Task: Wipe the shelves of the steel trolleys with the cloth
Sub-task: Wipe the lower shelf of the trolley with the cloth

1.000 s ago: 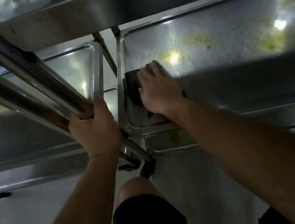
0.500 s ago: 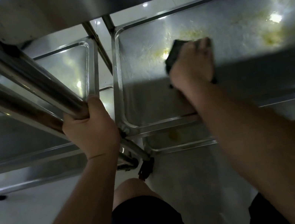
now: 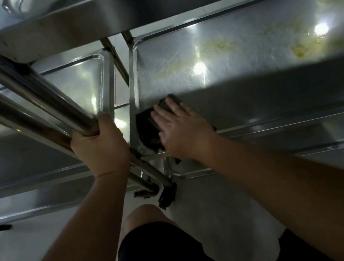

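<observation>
Steel shelf (image 3: 252,98) spreads before you, your right hand (image 3: 183,128) pressing the dark cloth (image 3: 147,127) flat-fingered into its near left corner, yellow stains (image 3: 299,52) lying beyond and rightward of your fingertips, while your left hand (image 3: 101,149) grips the trolley rail (image 3: 25,104).

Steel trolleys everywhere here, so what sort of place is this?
Probably a commercial kitchen or canteen back room. Two steel trolleys stand side by side on a pale floor, the right shelf carries yellowish smears, and what looks like a steel sink sits above.
</observation>
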A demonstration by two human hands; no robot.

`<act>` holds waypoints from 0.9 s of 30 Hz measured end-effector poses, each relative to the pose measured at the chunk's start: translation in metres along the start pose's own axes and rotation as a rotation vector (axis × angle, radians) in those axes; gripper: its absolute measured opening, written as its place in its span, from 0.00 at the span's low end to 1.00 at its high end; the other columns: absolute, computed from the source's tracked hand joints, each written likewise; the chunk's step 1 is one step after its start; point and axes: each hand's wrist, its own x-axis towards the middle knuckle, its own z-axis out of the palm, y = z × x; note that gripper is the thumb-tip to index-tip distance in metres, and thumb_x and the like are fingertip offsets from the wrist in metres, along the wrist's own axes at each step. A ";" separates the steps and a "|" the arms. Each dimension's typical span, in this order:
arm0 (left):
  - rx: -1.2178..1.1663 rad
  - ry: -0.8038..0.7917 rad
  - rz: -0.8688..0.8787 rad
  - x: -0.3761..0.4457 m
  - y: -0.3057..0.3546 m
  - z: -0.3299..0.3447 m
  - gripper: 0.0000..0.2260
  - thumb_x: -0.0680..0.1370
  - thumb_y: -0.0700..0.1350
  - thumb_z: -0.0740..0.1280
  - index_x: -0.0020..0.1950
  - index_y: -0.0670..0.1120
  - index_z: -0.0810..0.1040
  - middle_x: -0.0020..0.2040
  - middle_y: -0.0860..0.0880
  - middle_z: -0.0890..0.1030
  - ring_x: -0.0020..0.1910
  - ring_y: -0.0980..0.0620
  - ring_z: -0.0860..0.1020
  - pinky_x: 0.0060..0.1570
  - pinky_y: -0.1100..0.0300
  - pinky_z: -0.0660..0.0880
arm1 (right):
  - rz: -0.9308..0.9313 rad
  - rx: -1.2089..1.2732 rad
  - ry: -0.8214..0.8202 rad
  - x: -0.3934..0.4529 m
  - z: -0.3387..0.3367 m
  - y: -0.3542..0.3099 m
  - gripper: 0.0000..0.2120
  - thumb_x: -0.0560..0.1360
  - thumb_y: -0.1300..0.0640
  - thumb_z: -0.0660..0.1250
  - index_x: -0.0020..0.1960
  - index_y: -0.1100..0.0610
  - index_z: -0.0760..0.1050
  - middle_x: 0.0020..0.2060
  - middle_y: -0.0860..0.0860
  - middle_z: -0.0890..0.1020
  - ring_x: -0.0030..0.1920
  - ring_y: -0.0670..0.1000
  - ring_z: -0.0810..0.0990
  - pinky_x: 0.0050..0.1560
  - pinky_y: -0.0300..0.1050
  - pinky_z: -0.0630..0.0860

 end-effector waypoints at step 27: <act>0.174 -0.064 -0.060 -0.012 0.021 -0.011 0.11 0.79 0.48 0.67 0.37 0.48 0.79 0.30 0.53 0.82 0.32 0.59 0.82 0.35 0.63 0.77 | 0.058 -0.115 0.155 -0.094 -0.025 0.087 0.29 0.82 0.43 0.48 0.80 0.51 0.66 0.79 0.46 0.68 0.81 0.51 0.59 0.80 0.52 0.57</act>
